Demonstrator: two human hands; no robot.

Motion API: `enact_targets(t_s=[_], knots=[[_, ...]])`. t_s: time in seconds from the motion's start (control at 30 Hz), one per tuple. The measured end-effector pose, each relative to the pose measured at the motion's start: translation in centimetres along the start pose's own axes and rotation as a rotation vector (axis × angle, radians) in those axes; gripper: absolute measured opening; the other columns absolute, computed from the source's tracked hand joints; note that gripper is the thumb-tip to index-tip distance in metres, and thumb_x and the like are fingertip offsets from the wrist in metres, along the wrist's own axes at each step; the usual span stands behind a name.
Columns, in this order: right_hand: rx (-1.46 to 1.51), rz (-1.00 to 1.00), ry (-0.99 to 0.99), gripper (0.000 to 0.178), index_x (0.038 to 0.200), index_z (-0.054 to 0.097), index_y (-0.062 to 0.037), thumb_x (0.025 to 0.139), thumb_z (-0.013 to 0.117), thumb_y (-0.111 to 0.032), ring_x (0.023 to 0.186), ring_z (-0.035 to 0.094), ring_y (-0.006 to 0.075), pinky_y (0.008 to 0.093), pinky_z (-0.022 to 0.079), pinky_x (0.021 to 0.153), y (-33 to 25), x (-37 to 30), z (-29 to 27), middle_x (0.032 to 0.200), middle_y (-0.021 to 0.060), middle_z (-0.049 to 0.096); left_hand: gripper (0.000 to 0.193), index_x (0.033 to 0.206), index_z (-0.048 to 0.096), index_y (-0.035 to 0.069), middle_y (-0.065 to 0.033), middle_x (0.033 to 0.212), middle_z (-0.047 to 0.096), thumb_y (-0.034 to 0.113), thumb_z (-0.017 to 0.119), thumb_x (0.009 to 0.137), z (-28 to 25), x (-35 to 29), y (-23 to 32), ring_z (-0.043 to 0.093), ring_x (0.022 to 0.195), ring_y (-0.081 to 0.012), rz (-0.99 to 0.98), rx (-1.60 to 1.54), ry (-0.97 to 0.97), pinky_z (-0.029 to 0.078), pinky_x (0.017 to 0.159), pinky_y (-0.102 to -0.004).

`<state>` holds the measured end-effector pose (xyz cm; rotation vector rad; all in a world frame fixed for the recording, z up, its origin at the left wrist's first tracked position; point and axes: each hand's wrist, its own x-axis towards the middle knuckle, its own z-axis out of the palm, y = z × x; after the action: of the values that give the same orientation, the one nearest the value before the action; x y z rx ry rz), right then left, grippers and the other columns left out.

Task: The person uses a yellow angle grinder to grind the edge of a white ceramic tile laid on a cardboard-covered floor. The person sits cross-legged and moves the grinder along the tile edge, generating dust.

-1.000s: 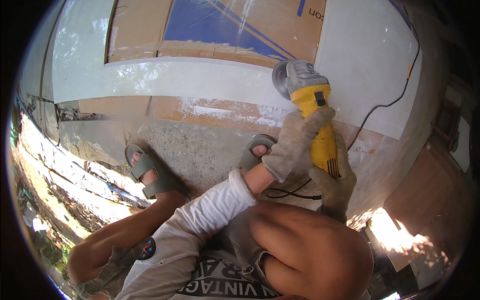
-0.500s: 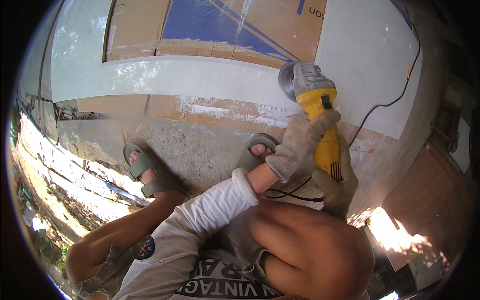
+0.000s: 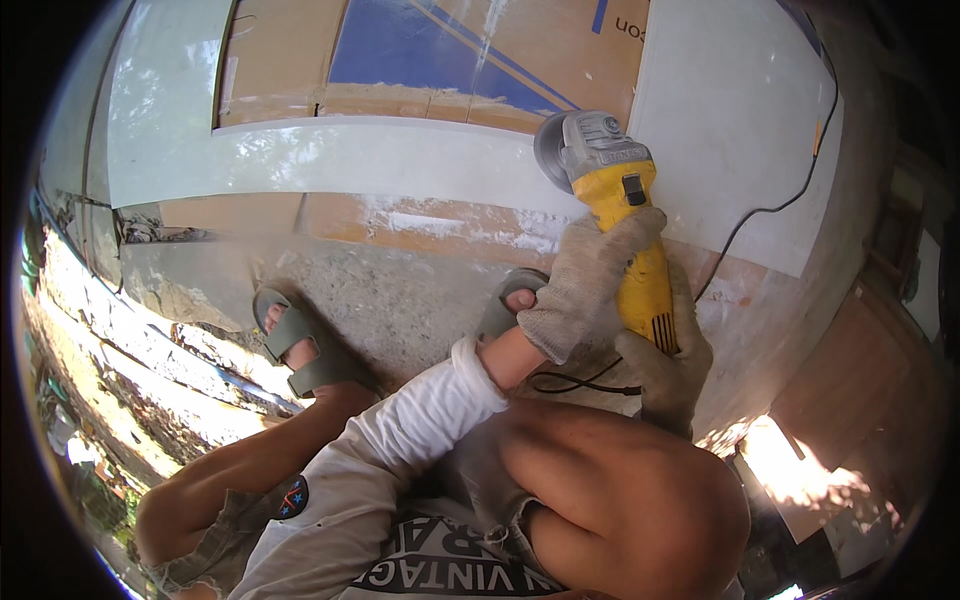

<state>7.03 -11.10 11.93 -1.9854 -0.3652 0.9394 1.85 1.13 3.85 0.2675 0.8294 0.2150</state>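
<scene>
A yellow and grey angle grinder (image 3: 614, 185) is held over a white sheet (image 3: 400, 160) that has a rectangular opening. Its round disc (image 3: 550, 152) is at the grinder's far left end, near the lower right corner of the opening; whether it touches the sheet I cannot tell. My left hand (image 3: 582, 280), in a greyish knitted glove, is closed around the middle of the grinder's body. Around the rear end, by the vents, my gloved right hand (image 3: 678, 375) is closed too. A black power cord (image 3: 590, 384) trails from the rear of the tool.
Brown and blue cardboard (image 3: 430, 60) shows through the opening, and a worn cardboard strip (image 3: 440, 222) lies along the sheet's near edge. My sandalled feet (image 3: 300, 335) stand on rough concrete (image 3: 400, 290). A thin black cable (image 3: 770, 208) crosses the sheet's right side. Brown boards (image 3: 845, 370) lie at the right.
Both hands have shifted the grinder a little to the left and slightly away from me, taking the disc further along the strip of sheet below the opening.
</scene>
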Motion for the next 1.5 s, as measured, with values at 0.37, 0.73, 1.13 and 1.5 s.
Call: enact_targets(t_s=[0.37, 0.73, 1.13, 1.5], knots=[[-0.014, 0.018, -0.043, 0.085, 0.159, 0.046, 0.0082, 0.078, 0.071, 0.008, 0.121, 0.067, 0.0185, 0.0321, 0.054, 0.102, 0.2, 0.7, 0.6, 0.141, 0.0156, 0.068, 0.043, 0.118, 0.068, 0.001, -0.0083, 0.102, 0.073, 0.038, 0.078, 0.099, -1.2, 0.0, 0.5, 0.072, 0.091, -0.0165, 0.022, 0.072, 0.062, 0.058, 0.084, -0.0319], [-0.082, 0.056, 0.011, 0.083, 0.161, 0.045, 0.0067, 0.081, 0.071, 0.009, 0.120, 0.067, 0.0183, 0.0314, 0.054, 0.101, -0.7, -0.1, 0.1, 0.139, 0.0178, 0.068, 0.044, 0.120, 0.066, 0.001, -0.0064, 0.102, 0.071, 0.036, 0.081, 0.097, -0.4, 0.8, -1.0, 0.071, 0.089, -0.0144, -0.044, -0.016, -0.010, 0.059, 0.080, -0.0319], [-0.025, 0.078, 0.089, 0.085, 0.162, 0.041, 0.0077, 0.082, 0.071, 0.008, 0.123, 0.067, 0.0211, 0.0336, 0.055, 0.103, -0.4, -1.3, -0.7, 0.144, 0.0193, 0.065, 0.044, 0.124, 0.065, 0.002, -0.0073, 0.104, 0.072, 0.035, 0.079, 0.099, 0.2, 0.3, -2.2, 0.072, 0.091, -0.0162, -0.056, 0.028, -0.044, 0.060, 0.081, -0.0334], [0.316, -0.053, -0.231, 0.107, 0.169, 0.016, 0.0055, 0.086, 0.081, -0.009, 0.142, 0.054, 0.0330, 0.0390, 0.044, 0.117, 1.7, -1.3, 3.8, 0.151, 0.0284, 0.053, 0.059, 0.137, 0.056, 0.002, -0.0126, 0.114, 0.071, 0.037, 0.078, 0.095, -4.3, -2.1, 3.8, 0.073, 0.099, -0.0227, 0.084, 0.247, -0.024, 0.065, 0.084, -0.0384]])
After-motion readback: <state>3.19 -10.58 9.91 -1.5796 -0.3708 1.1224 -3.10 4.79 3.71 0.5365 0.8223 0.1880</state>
